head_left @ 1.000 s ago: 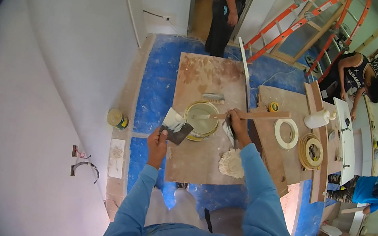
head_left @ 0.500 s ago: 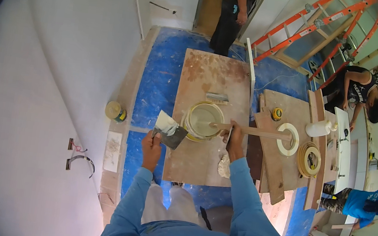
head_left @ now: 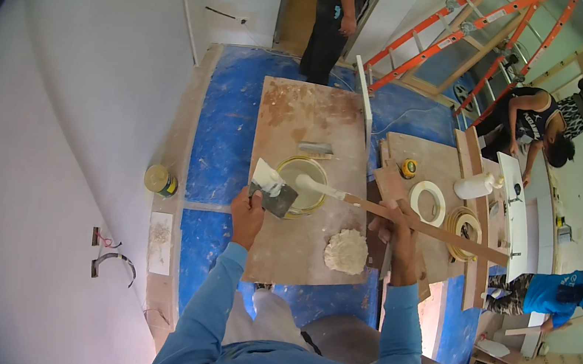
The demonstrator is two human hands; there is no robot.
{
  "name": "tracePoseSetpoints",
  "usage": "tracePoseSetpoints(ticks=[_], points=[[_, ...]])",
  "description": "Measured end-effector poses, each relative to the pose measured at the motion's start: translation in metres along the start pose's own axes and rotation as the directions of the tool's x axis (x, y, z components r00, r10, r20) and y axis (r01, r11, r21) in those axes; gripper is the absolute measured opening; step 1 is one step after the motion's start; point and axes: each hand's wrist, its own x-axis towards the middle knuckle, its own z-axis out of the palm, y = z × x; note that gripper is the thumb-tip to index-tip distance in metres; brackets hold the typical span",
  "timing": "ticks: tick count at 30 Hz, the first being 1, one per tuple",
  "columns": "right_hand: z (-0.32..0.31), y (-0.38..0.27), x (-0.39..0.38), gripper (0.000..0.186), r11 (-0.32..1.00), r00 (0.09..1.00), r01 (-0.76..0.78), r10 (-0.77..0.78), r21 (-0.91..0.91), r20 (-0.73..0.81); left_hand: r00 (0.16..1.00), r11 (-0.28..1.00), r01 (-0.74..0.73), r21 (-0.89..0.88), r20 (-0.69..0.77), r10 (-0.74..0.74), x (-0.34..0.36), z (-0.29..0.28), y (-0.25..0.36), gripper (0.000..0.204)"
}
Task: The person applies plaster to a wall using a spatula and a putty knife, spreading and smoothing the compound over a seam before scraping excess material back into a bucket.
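Wooden stick (head_left: pixel 455 239), shifted right since earlier: long, flat, brown, one end thickly coated white, at the mouth of the bucket (head_left: pixel 321 205); right hand (head_left: pixel 397 225) wrapped round it. Left hand (head_left: pixel 247 214) grasps dark scraper (head_left: pixel 283 202), white-smeared.

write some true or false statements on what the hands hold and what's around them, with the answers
1. The right hand holds a wooden stick. True.
2. The left hand is empty. False: it holds a dark flat tool with white paste on it.
3. The stick's white-coated end is over the bucket. True.
4. The pale lump is inside the bucket. False: it lies outside, on the board.
5. The tape measure lies within the white ring. False: it is outside the ring, farther from the person.
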Motion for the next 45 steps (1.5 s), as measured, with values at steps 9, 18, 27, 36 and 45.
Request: tracePoseSetpoints(ticks=[9, 18, 27, 36, 45], points=[[-0.020, -0.025, -0.035, 0.030, 0.978, 0.996, -0.073, 0.083, 0.197, -0.042, 0.999, 0.988, -0.033, 0.150, 0.010, 0.032, 0.013, 0.023, -0.013, 0.015], [-0.015, 0.031, -0.060, 0.024, 0.938, 0.955, 0.287, -0.265, -0.195, 0.133, 0.983, 0.973, 0.183, -0.141, 0.061, -0.176, -0.004, 0.030, 0.004, 0.016], [-0.002, 0.011, -0.085, 0.025, 0.766, 0.865, 0.497, -0.396, -0.408, 0.308, 0.925, 0.835, 0.378, -0.400, 0.124, -0.359, -0.013, 0.035, -0.022, 0.019], [0.016, 0.019, -0.091, 0.026, 0.856, 0.917, 0.386, -0.396, -0.342, 0.046, 0.940, 0.868, 0.332, -0.369, 0.207, -0.271, -0.020, 0.039, -0.042, 0.023], [0.042, 0.004, -0.086, 0.032, 0.801, 0.910, 0.414, -0.358, -0.432, 0.208, 0.969, 0.988, 0.122, -0.095, 0.228, -0.097, -0.022, 0.037, -0.049, 0.023]])
